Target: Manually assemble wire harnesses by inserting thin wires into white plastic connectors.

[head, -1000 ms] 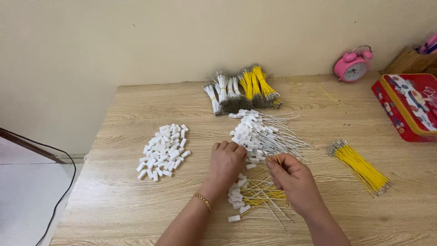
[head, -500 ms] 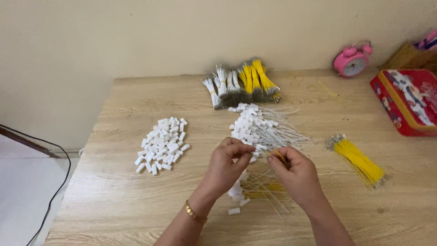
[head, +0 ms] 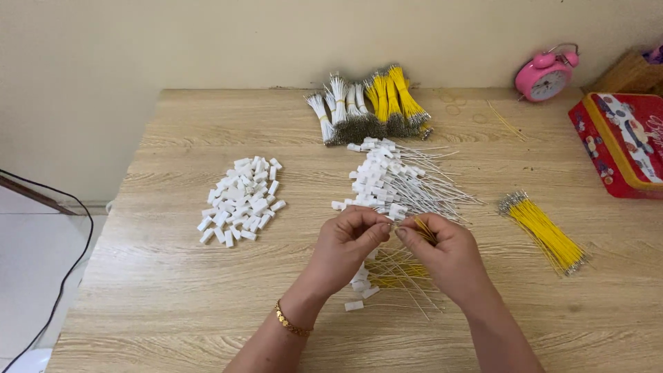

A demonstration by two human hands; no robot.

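Observation:
Both my hands meet above the middle of the wooden table (head: 173, 297). My left hand (head: 349, 242) pinches a small white connector between thumb and fingers. My right hand (head: 442, 252) holds a thin yellow wire (head: 425, 231) with its tip at the connector. Under my hands lies a small heap of yellow-wired connectors (head: 390, 273). Just beyond my fingers sits a pile of white connectors with white wires (head: 394, 183).
A heap of loose white connectors (head: 242, 200) lies at the left. Bundles of white and yellow wires (head: 369, 103) rest at the back. A loose bunch of yellow wires (head: 545, 231) lies at the right, near a red tin (head: 621, 145) and a pink alarm clock (head: 545, 76).
My hands have lifted off the small heap and come together, fingertips touching over the connector and wire. The camera view has shifted slightly.

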